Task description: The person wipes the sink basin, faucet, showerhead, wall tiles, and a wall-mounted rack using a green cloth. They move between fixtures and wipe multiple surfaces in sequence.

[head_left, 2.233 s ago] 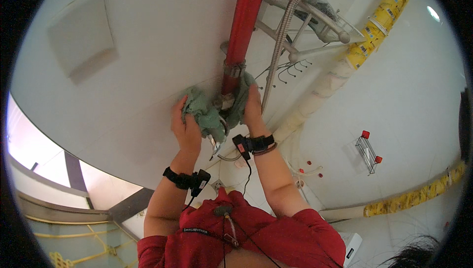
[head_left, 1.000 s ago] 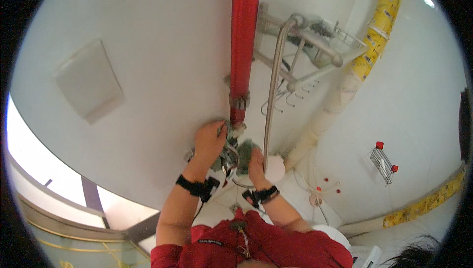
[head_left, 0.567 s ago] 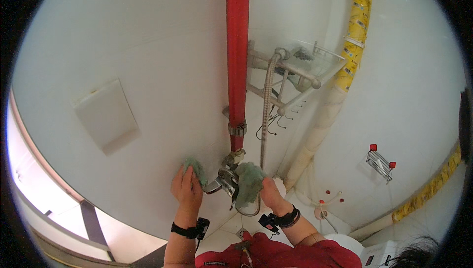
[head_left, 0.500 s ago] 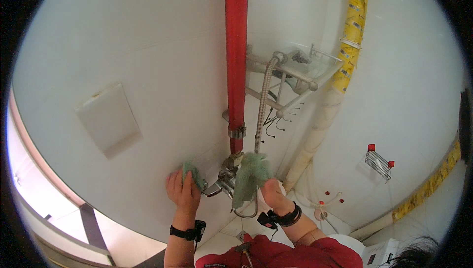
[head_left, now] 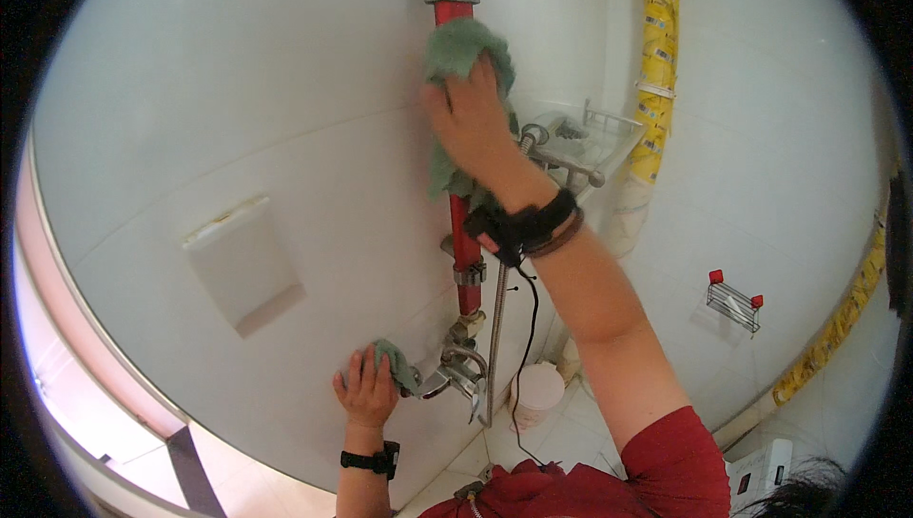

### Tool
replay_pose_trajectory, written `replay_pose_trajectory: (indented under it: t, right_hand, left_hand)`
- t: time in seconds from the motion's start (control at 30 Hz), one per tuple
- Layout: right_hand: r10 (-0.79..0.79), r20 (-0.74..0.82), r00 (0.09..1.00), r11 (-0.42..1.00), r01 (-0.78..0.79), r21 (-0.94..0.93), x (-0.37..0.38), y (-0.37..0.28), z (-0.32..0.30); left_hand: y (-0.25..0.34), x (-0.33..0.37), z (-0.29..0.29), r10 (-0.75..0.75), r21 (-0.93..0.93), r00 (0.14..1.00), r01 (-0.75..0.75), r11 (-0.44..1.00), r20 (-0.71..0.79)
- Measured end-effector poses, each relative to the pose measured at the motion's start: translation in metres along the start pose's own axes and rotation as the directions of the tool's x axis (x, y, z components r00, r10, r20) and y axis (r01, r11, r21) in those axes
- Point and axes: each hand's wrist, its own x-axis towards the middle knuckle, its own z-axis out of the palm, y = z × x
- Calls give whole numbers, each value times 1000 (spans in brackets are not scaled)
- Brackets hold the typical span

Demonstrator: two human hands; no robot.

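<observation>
Head view: red pipe (head_left: 466, 252) near-vertical, centre frame; right hand (head_left: 474, 128) nearer, gripping green cloth (head_left: 466, 40) against it; left hand (head_left: 368, 392), lower, grips smaller cloth (head_left: 396, 368).

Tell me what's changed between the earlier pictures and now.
Your right hand has carried its green cloth up from beside the faucet to higher on the red pipe. Your left hand still has its smaller-looking cloth low down by the faucet; neither hand has let go. The wire basket stays put.
</observation>
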Motion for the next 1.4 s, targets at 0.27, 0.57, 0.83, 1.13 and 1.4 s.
replay_pose_trajectory:
  t: [0.27,0.57,0.83,1.13,1.4]
  right_hand:
    - [67,402,913,972,31,-234,-48,-22,-13]
    - [73,269,960,953,12,-302,-22,-26,-1]
    - [20,95,995,910,21,-413,48,16,-7]
    - [-199,96,975,848,220,-482,66,33,12]
    - [-56,36,998,970,63,-236,59,37,22]
  left_hand:
    - [2,1,-6,-11,-34,1000,11,999,-1]
    - [0,0,-4,-39,-47,999,39,998,8]
    - [-2,7,-6,-31,-29,999,32,999,16]
    - [-2,10,-12,-79,-72,997,81,994,23]
    - [-7,12,-15,-31,-120,999,35,992,36]
